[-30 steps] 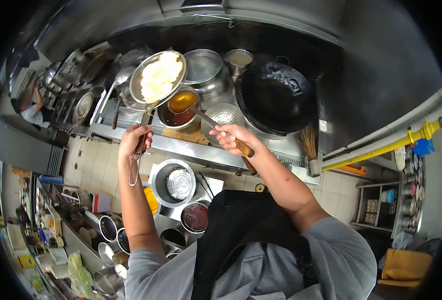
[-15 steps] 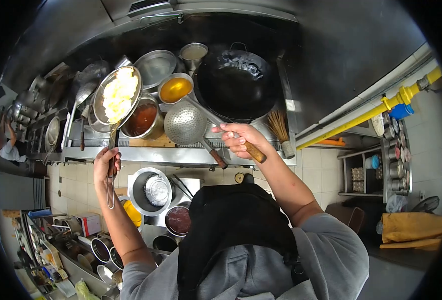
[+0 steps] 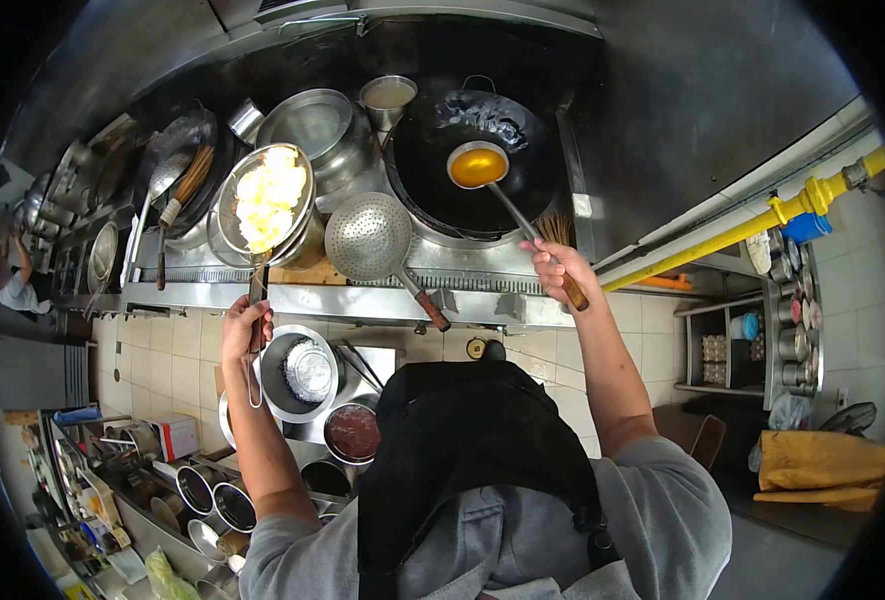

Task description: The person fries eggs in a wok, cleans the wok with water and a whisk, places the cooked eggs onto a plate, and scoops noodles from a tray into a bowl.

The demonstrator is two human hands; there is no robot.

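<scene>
My left hand (image 3: 247, 330) is closed round the handle of a round strainer (image 3: 226, 212), which carries overexposed pale-yellow food (image 3: 269, 195). The strainer is over a metal pot (image 3: 308, 243) and hides most of it. In my right hand (image 3: 562, 270) is the wooden-ended handle of a ladle (image 3: 508, 205). Orange-yellow liquid (image 3: 478, 165) fills its bowl, held level above the black wok (image 3: 422, 190). Between the two hands, a perforated skimmer (image 3: 367, 237) rests on the stove, its handle past the front edge. A bamboo brush (image 3: 554, 229) is behind my right hand.
A large metal pot (image 3: 337, 165) and a smaller container (image 3: 388, 93) stand behind the skimmer. Another brush (image 3: 192, 183) lies at left. Behind me are a steel pot (image 3: 280, 400) and a pan of dark-red contents (image 3: 352, 434). A yellow pipe (image 3: 722, 234) runs along the right; another person (image 3: 17, 285) is far left.
The ladle of liquid has moved right, from beside the pots to above the wok. The strainer has shifted right, now covering the pot of red sauce. Both hands keep their grip.
</scene>
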